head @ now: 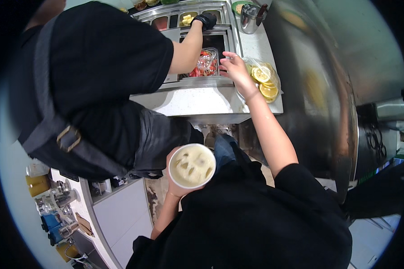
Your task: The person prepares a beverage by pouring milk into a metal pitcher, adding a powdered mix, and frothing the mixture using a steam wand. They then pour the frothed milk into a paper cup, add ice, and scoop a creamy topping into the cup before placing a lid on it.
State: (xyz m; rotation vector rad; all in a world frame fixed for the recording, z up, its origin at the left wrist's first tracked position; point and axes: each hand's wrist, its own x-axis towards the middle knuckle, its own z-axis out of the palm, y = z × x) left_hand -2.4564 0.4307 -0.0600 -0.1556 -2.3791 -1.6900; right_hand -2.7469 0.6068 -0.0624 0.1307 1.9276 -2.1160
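A white cup (192, 166) of pale drink, with several pieces that look like ice at its surface, is in my left hand (174, 189) in front of my body. The cup hides most of those fingers. My right hand (236, 72) is stretched over the counter's right side, its fingers apart and holding nothing. Beside it lies a clear plastic bag of lemon slices (265, 84). Just left of my fingertips, a clear container (207, 62) of red fruit under plastic wrap sits in the opened cold well.
A co-worker in black (104, 57) stands close on the left, one black-gloved hand (205, 21) at the topping pans (160, 23). A metal cup with a handled tool (250, 18) stands far right on the counter (195, 101). A steel panel (303, 84) rises at right.
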